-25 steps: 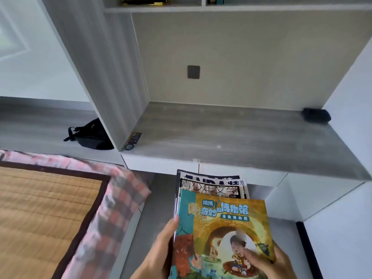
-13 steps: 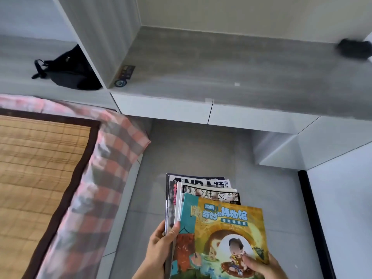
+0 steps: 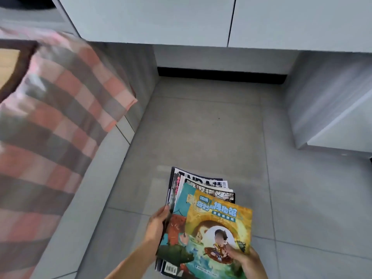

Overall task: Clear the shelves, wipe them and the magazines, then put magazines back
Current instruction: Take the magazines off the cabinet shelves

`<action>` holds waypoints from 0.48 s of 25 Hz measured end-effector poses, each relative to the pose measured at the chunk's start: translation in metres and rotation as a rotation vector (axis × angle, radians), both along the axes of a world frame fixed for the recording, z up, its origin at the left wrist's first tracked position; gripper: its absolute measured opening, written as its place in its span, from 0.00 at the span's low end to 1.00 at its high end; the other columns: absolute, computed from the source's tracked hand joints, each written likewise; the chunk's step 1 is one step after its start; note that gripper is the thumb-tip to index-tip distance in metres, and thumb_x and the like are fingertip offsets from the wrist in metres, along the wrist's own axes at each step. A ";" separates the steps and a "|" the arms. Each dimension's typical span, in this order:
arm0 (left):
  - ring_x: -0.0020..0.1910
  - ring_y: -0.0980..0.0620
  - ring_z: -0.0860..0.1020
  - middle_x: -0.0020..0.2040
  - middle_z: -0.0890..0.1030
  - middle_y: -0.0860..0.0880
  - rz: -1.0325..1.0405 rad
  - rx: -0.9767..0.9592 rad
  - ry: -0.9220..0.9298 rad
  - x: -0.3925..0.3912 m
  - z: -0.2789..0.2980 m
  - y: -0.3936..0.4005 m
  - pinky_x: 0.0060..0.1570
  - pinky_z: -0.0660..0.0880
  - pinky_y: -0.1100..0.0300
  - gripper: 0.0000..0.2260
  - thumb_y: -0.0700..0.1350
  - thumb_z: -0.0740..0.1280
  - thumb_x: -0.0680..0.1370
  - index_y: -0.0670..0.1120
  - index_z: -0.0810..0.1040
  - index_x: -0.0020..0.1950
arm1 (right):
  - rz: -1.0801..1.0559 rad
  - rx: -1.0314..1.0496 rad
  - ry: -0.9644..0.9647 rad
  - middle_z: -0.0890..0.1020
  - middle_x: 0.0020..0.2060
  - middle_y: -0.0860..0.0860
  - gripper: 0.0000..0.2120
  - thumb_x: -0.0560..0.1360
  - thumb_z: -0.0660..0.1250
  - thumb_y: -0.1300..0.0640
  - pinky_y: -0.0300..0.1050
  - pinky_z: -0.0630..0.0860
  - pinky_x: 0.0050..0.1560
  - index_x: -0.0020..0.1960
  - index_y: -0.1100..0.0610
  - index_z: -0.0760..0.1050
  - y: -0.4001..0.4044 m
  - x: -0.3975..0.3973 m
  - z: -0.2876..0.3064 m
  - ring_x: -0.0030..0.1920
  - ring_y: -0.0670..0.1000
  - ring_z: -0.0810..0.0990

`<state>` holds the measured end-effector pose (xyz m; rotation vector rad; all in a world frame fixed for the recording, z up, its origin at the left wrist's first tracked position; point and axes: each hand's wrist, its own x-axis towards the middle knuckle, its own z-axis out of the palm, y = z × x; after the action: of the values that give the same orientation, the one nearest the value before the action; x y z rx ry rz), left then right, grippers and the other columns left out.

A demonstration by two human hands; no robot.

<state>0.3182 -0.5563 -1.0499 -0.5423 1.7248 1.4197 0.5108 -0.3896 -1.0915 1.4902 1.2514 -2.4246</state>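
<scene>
Glossy magazines (image 3: pixel 203 218) hang stacked above the grey floor (image 3: pixel 201 127), left hand (image 3: pixel 158 222) gripping their edge, right hand (image 3: pixel 244 258) pinching the corner. Clearing seems underway; next, set them down flat.

Magazines (image 3: pixel 203 214) in both hands, above floor (image 3: pixel 201 127)

A fanned stack of magazines (image 3: pixel 203 214), colourful cartoon cover on top, held flat above the grey floor.
</scene>
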 end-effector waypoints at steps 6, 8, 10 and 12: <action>0.46 0.39 0.84 0.46 0.86 0.40 0.004 0.016 0.135 -0.016 -0.179 -0.005 0.52 0.80 0.45 0.08 0.45 0.69 0.78 0.42 0.83 0.53 | -0.098 0.028 -0.071 0.86 0.38 0.56 0.20 0.62 0.80 0.70 0.43 0.79 0.35 0.52 0.67 0.78 -0.004 -0.027 -0.159 0.38 0.55 0.85; 0.45 0.40 0.85 0.44 0.86 0.42 0.024 -0.033 0.162 -0.012 -0.213 -0.005 0.48 0.81 0.49 0.05 0.43 0.71 0.77 0.44 0.83 0.51 | -0.088 0.051 -0.091 0.85 0.34 0.52 0.18 0.65 0.76 0.75 0.44 0.75 0.35 0.53 0.68 0.77 -0.004 -0.027 -0.188 0.38 0.55 0.82; 0.45 0.41 0.85 0.44 0.86 0.42 0.020 -0.062 0.164 -0.008 -0.237 -0.010 0.50 0.81 0.47 0.06 0.43 0.72 0.77 0.44 0.83 0.52 | -0.089 0.077 -0.123 0.83 0.30 0.50 0.17 0.65 0.73 0.78 0.42 0.75 0.32 0.52 0.68 0.78 -0.006 -0.025 -0.203 0.39 0.53 0.80; 0.44 0.43 0.85 0.46 0.86 0.42 -0.027 -0.125 0.172 -0.007 -0.254 -0.015 0.50 0.81 0.47 0.06 0.43 0.71 0.78 0.43 0.82 0.53 | -0.128 0.094 -0.152 0.83 0.29 0.50 0.18 0.61 0.77 0.76 0.39 0.76 0.27 0.49 0.68 0.79 -0.006 -0.022 -0.213 0.36 0.54 0.80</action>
<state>0.3110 -0.5717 -1.3040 -0.4730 1.9602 1.3804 0.4885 -0.3960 -1.3050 1.7946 1.2921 -2.3024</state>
